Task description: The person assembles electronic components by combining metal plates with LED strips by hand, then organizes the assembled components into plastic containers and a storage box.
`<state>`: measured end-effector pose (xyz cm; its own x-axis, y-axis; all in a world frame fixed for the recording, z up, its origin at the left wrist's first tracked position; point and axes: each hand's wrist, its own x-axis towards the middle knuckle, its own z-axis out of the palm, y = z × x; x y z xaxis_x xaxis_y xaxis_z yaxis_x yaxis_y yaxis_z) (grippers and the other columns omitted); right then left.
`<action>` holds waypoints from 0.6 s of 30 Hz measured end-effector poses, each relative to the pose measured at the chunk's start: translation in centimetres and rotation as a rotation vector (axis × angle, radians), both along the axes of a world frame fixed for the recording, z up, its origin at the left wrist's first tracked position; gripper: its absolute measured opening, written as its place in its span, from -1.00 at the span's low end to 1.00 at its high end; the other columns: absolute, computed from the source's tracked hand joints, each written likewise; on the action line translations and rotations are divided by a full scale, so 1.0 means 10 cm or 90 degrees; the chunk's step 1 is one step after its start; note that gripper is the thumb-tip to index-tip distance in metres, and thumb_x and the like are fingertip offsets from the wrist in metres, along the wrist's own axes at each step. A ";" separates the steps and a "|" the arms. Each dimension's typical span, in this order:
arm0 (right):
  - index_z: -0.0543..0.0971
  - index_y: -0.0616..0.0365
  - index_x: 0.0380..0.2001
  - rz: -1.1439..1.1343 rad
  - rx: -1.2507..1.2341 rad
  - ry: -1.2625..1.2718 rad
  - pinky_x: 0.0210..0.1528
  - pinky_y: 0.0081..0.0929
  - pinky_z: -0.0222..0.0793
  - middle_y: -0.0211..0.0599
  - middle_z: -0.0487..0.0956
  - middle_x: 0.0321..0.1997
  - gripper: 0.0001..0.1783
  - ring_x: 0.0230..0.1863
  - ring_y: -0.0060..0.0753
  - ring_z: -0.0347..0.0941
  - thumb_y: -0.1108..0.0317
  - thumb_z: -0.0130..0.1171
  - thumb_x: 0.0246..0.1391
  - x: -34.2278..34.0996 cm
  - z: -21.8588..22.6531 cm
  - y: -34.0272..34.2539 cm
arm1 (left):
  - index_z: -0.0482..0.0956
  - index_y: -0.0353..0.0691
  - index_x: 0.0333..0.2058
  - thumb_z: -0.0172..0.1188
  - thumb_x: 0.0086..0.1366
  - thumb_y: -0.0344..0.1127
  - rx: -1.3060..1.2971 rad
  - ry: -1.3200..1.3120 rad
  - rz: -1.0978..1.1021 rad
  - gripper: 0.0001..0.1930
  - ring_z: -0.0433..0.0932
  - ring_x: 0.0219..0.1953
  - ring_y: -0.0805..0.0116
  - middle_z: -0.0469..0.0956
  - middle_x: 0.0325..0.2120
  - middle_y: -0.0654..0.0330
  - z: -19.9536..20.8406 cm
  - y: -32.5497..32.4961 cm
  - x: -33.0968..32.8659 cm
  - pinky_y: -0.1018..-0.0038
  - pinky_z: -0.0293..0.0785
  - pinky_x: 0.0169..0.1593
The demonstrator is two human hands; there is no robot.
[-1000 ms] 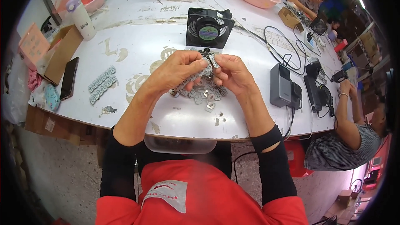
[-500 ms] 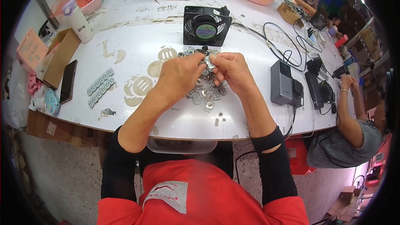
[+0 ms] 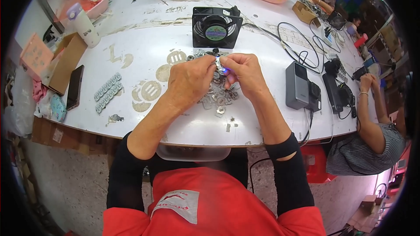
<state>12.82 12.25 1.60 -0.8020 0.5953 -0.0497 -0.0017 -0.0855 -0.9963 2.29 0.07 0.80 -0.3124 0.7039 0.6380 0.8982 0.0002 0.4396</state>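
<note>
Small lit board (image 3: 219,65) over the pile (image 3: 220,98): your right hand (image 3: 246,74) pinches it, left hand (image 3: 191,78) curled against it, grip hidden; probably light, stiff, fragile, take it by 2 edges

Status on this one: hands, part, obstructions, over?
Right fingers pinching small part, blue light showing. Left fingers at it, grip hidden. Loose pieces below; fan beyond, apart from hands.

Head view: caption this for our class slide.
Left-hand grip and right-hand grip meet at a blue-lit piece above a pile of small parts, near a black fan.
</note>
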 end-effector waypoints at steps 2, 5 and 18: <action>0.56 0.34 -0.51 0.007 0.009 0.012 -0.75 -0.66 0.32 -0.39 0.42 -0.66 -0.80 -0.77 -0.67 0.25 0.37 0.16 0.01 0.00 0.00 0.00 | 0.54 -0.24 -0.30 0.15 0.12 -0.42 0.002 -0.007 0.002 -0.85 0.55 -0.53 0.13 0.55 -0.56 0.04 0.02 -0.01 0.00 0.38 0.44 -0.47; 0.55 0.33 -0.50 0.011 -0.012 0.015 -0.75 -0.64 0.31 -0.39 0.43 -0.65 -0.81 -0.76 -0.67 0.25 0.37 0.16 0.01 0.00 -0.01 0.03 | 0.55 -0.24 -0.30 0.15 0.12 -0.41 0.031 -0.032 -0.015 -0.85 0.56 -0.53 0.14 0.55 -0.55 0.03 -0.01 -0.01 -0.03 0.40 0.44 -0.47; 0.54 0.31 -0.60 -0.052 -0.005 0.035 -0.78 -0.64 0.29 -0.38 0.44 -0.67 -0.74 -0.80 -0.65 0.29 0.31 0.22 -0.04 -0.05 -0.07 -0.04 | 0.55 -0.24 -0.37 0.14 0.13 -0.32 -0.023 -0.049 0.000 -0.87 0.54 -0.55 0.09 0.55 -0.60 0.07 0.00 -0.01 -0.08 0.30 0.45 -0.46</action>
